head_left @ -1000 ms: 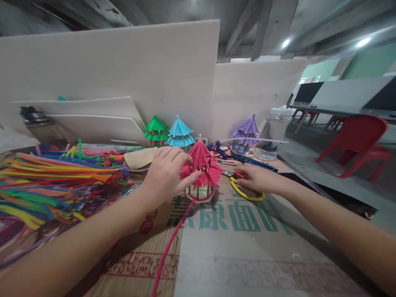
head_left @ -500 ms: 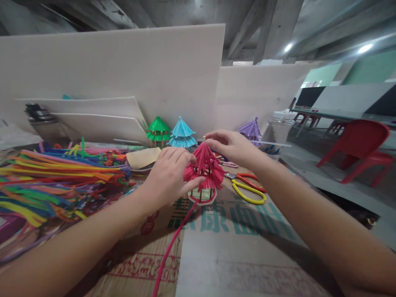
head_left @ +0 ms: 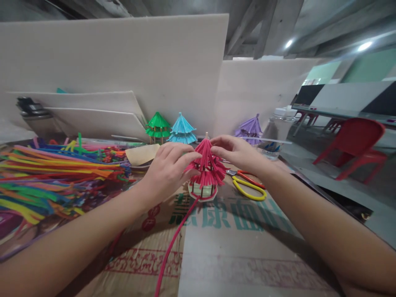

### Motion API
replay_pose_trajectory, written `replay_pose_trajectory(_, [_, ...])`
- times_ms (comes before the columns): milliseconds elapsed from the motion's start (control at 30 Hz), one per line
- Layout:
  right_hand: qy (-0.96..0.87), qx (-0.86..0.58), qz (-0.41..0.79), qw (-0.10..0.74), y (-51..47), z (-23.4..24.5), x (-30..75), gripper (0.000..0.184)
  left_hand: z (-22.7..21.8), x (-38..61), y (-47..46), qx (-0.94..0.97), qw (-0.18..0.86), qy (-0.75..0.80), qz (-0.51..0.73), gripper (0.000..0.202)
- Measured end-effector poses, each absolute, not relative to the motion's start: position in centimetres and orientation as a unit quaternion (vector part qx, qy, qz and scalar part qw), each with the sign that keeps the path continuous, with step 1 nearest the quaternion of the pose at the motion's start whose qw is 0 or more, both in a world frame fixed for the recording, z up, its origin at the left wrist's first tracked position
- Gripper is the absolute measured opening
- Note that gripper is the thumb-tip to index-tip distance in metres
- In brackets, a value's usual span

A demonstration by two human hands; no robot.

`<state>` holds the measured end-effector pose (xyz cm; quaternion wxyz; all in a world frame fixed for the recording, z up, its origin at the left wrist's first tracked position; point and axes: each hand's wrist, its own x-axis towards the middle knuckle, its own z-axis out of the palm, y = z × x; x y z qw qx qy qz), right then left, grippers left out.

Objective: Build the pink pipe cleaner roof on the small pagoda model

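Note:
A small pink model pavilion (head_left: 208, 175) with two tiers of fringed roof stands upright on a pale octagonal base. My left hand (head_left: 170, 167) is closed on the left edge of its roofs, thumb low and fingers higher. From the other side, my right hand (head_left: 239, 152) has its curled fingertips on the upper roof, just below the peg at the peak. Some of those fingertips are hidden behind the roof. From the base a long pink pipe cleaner (head_left: 173, 241) trails toward me across the cardboard.
Scissors (head_left: 250, 189) with yellow and orange handles lie right of the model. Many coloured pipe cleaners (head_left: 62, 165) are heaped at left. Green (head_left: 158, 125), blue (head_left: 181, 128) and purple (head_left: 249, 128) models stand behind, near a clear bottle (head_left: 276, 130) and white boards (head_left: 117, 74).
My right hand has come down from the peak onto the upper roof's right side. The left hand's thumb has risen off the lower roof's front toward its left edge.

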<state>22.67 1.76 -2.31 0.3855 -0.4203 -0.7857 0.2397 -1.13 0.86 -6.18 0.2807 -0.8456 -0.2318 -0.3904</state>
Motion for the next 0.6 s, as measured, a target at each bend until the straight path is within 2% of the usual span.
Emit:
replay_pose_trajectory(300, [-0.793, -0.417, 0.245, 0.371, 2.0, -3.2, 22.1, 0.025, -6.6, -0.6, 0.6, -0.848, 0.261, -0.216, -0.408, 0.019])
replay_pose_trajectory(600, [-0.791, -0.434, 0.227, 0.366, 1.9, -3.1, 21.9, 0.023, -6.6, -0.7, 0.9, -0.847, 0.273, -0.226, -0.397, 0.019])
